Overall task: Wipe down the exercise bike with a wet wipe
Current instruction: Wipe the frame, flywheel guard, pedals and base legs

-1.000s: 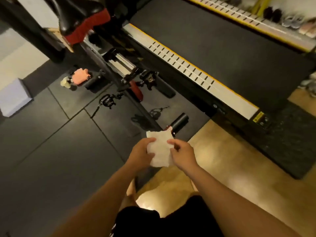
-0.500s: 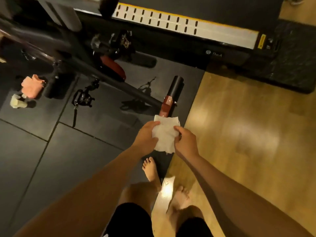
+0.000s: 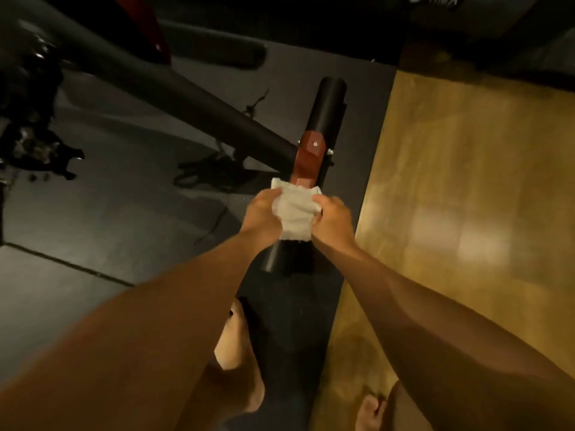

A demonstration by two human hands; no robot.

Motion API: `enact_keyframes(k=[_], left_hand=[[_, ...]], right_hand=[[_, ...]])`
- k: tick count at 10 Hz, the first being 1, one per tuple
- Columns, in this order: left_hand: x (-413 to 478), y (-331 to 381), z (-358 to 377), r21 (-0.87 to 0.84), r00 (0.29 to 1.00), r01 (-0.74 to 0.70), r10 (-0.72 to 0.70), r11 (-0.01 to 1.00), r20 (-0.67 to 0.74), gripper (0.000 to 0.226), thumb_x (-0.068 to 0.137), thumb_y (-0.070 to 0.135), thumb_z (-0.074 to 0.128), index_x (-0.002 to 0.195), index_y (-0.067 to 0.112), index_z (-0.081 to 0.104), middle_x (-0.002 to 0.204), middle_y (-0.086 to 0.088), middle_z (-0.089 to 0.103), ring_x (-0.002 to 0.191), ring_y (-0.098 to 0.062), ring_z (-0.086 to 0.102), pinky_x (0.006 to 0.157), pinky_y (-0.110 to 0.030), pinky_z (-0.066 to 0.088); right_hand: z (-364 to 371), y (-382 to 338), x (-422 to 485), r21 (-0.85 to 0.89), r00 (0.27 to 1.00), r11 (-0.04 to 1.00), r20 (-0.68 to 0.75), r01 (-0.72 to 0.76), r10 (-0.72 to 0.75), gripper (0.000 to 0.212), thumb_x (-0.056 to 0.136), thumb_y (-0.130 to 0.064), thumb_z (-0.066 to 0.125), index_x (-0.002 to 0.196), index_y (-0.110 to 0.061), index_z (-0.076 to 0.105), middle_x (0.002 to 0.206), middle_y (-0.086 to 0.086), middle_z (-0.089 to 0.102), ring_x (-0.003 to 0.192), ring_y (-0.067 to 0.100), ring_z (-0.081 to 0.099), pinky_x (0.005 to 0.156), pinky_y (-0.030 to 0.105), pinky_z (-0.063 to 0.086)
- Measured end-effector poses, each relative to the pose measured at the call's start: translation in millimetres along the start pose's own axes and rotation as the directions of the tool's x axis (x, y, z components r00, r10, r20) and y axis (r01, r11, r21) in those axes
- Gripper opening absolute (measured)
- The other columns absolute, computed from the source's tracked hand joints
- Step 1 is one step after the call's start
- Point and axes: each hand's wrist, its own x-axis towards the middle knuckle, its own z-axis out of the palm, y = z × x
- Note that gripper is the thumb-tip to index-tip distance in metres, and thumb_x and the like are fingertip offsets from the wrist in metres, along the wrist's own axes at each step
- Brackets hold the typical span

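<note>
The exercise bike's black rear foot bar (image 3: pixel 329 104) lies on the dark floor mat, with a red-brown bracket (image 3: pixel 308 163) where the slanted black frame tube (image 3: pixel 174 91) joins it. A white wet wipe (image 3: pixel 295 213) is draped over the bar just below that bracket. My left hand (image 3: pixel 260 213) grips the wipe's left side and my right hand (image 3: pixel 333 216) grips its right side, both wrapped around the bar. The bar's near end (image 3: pixel 277 259) shows below the wipe.
A pedal and crank (image 3: pixel 34 150) sit at the left. The dark rubber mat (image 3: pixel 93 219) ends at a wooden floor (image 3: pixel 466 197) on the right. My bare feet (image 3: pixel 233 337) stand just behind the bar. A treadmill base (image 3: pixel 466 14) is at the top right.
I have bent down much closer to the bike's rear foot. Both hands carried the wipe from mid-air down onto the bar and now wrap it around the bar.
</note>
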Motion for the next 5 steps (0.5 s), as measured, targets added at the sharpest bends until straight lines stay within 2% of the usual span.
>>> enact_keyframes(k=[1,2,3,4,5], left_hand=[[61.5,-28.4,34.5,0.229,0.987,-0.115,0.137,0.966,-0.082,0.034,0.098,0.028,0.052,0.132,0.022,0.056,0.134,-0.002,0.056,0.127,-0.031,0.05,0.098,-0.039,0.049],[86.1,-38.7,57.6,0.274,0.989,0.05,-0.008,0.961,-0.15,0.051,0.1,0.029,0.038,0.15,0.024,0.035,0.165,0.001,0.009,0.151,-0.028,0.004,0.121,-0.051,0.013],[81.2,-51.3,83.7,0.167,0.984,0.033,-0.003,0.985,-0.177,0.051,0.104,0.027,0.025,0.153,0.013,0.028,0.164,-0.002,0.016,0.152,-0.022,-0.003,0.123,-0.05,0.0],[39.4,-68.3,98.5,0.056,0.977,0.155,-0.145,0.986,-0.157,0.051,0.105,0.031,0.023,0.151,0.011,0.031,0.162,-0.004,0.022,0.152,-0.021,-0.001,0.123,-0.048,0.002],[16.9,-80.9,97.7,0.142,0.969,0.246,-0.241,0.959,-0.053,0.056,0.106,0.037,0.017,0.155,0.011,0.022,0.165,-0.006,0.009,0.151,-0.023,-0.011,0.122,-0.052,-0.001]], right_hand=[[33.9,18.9,49.7,-0.099,0.991,0.99,-0.082,0.098,-0.106,0.041,0.095,-0.01,0.046,0.136,-0.009,0.048,0.135,0.015,0.042,0.123,0.031,0.043,0.098,0.029,0.036],[63.7,40.5,73.1,-0.392,0.95,0.887,-0.091,0.243,-0.3,0.055,0.096,-0.023,0.052,0.147,-0.012,0.035,0.151,0.009,0.029,0.137,0.028,0.028,0.112,0.042,0.033],[87.1,62.1,74.5,-0.534,0.852,0.769,-0.159,0.351,-0.499,0.06,0.094,-0.027,0.059,0.147,-0.01,0.037,0.156,0.01,0.031,0.145,0.03,0.024,0.118,0.048,0.023],[108.6,75.2,47.5,-0.591,0.866,0.718,-0.065,0.368,-0.497,0.067,0.09,-0.033,0.064,0.147,-0.013,0.037,0.158,0.01,0.027,0.148,0.031,0.016,0.116,0.055,0.021],[106.9,75.9,30.8,-0.695,0.851,0.592,0.054,0.408,-0.523,0.064,0.086,-0.029,0.067,0.144,-0.015,0.044,0.155,0.009,0.033,0.146,0.031,0.02,0.111,0.06,0.028]])
